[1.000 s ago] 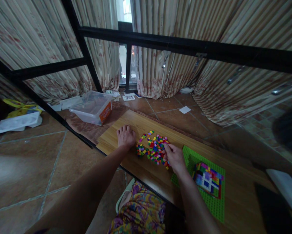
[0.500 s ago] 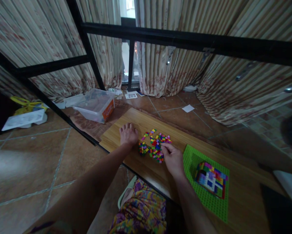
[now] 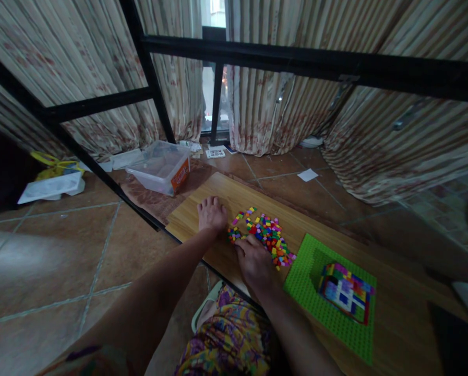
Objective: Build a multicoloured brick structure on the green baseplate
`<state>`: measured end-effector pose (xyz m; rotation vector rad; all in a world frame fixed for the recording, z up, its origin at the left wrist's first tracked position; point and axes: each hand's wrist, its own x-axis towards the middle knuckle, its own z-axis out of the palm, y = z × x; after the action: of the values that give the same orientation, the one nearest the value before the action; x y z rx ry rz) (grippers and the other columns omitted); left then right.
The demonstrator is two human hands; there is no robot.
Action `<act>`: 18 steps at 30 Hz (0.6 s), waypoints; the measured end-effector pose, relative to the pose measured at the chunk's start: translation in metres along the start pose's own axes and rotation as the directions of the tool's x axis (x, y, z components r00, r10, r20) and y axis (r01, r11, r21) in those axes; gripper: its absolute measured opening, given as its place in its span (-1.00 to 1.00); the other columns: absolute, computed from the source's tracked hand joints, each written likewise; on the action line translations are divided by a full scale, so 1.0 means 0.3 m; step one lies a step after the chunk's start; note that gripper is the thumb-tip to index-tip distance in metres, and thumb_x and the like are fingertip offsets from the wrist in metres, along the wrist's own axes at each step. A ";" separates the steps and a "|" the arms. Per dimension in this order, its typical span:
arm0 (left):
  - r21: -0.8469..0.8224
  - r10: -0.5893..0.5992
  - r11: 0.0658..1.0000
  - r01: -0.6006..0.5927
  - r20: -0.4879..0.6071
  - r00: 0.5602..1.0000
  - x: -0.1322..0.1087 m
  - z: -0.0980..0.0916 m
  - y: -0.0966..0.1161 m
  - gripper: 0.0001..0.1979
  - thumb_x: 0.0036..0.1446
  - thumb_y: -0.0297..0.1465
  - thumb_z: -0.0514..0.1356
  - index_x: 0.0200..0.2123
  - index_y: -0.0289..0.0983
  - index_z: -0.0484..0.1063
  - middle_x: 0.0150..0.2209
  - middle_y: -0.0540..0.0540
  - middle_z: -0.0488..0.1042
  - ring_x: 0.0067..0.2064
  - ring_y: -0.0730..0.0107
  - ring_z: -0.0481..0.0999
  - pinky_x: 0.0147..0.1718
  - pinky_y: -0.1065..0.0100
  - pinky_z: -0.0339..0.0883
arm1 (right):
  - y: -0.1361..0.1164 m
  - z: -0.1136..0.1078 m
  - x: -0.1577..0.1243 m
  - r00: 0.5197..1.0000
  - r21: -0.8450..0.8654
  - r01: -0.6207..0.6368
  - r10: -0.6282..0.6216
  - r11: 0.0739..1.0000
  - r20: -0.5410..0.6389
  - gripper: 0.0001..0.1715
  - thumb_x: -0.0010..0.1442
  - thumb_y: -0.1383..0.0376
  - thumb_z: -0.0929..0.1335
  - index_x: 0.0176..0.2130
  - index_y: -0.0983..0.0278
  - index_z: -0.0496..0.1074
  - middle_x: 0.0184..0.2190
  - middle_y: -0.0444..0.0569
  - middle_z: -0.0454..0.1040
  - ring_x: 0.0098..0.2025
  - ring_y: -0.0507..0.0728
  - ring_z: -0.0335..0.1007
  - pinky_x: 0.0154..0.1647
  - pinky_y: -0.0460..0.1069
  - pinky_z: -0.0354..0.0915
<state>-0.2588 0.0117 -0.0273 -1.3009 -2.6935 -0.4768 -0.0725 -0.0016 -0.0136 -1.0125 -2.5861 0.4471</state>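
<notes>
Many small colourful toy bricks (image 3: pixel 271 235) lie in a loose pile on the wooden table (image 3: pixel 218 189). My left hand (image 3: pixel 213 215) rests palm down on the wood left of the pile, its fingers laid out and holding nothing. At the near left side of the bricks, my right hand (image 3: pixel 255 259) reaches in with its fingers drawn together; what they hold, if anything, is hidden. Right of the pile lies a green baseplate (image 3: pixel 304 282), bearing a multicoloured brick build (image 3: pixel 345 295) with white and red parts.
A clear plastic box (image 3: pixel 159 167) with an orange label stands on the floor beyond the table's left end. Black metal bars (image 3: pixel 280 49) cross before striped curtains (image 3: pixel 273 109). A dark flat object (image 3: pixel 453 334) lies at the table's right end.
My right hand has moved left and nearer to me across the bricks, uncovering the pile's right part, where bricks now spread towards the baseplate. My left hand stays on the table.
</notes>
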 end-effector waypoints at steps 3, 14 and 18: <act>-0.005 -0.007 1.000 0.007 0.004 1.000 -0.001 -0.001 0.001 -0.66 0.24 -0.29 -0.05 -0.03 -0.26 0.37 0.03 -0.23 0.41 0.06 0.04 0.30 0.03 0.05 0.13 | 0.047 -0.009 0.010 0.993 -0.078 -0.099 0.094 0.992 -0.066 -0.71 0.28 0.36 0.24 -0.26 0.17 0.55 -0.28 -0.04 0.50 -0.27 0.10 0.38 -0.34 -0.05 0.15; -0.016 -0.016 1.000 0.016 0.026 1.000 -0.001 -0.008 0.004 -0.63 0.24 -0.30 -0.07 0.01 -0.25 0.36 0.06 -0.25 0.38 0.08 0.04 0.29 0.05 0.04 0.12 | -0.040 0.015 0.083 0.999 -0.081 0.000 -0.005 0.997 -0.053 -0.76 0.29 0.27 0.26 -0.10 0.19 0.47 -0.17 0.03 0.47 -0.10 0.18 0.33 -0.18 0.00 0.22; -0.018 -0.015 1.000 0.015 0.007 1.000 -0.001 -0.004 0.002 -0.62 0.24 -0.30 -0.08 0.02 -0.27 0.36 0.05 -0.25 0.39 0.07 0.03 0.30 0.03 0.04 0.13 | -0.060 0.036 0.111 1.000 -0.100 0.020 -0.021 0.995 -0.003 -0.76 0.27 0.24 0.29 -0.09 0.22 0.46 -0.11 0.08 0.43 -0.06 0.21 0.31 -0.16 0.03 0.25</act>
<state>-0.2581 0.0115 -0.0262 -1.2903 -2.7130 -0.4995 -0.1109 0.0072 -0.0099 -1.0171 -2.6354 0.3122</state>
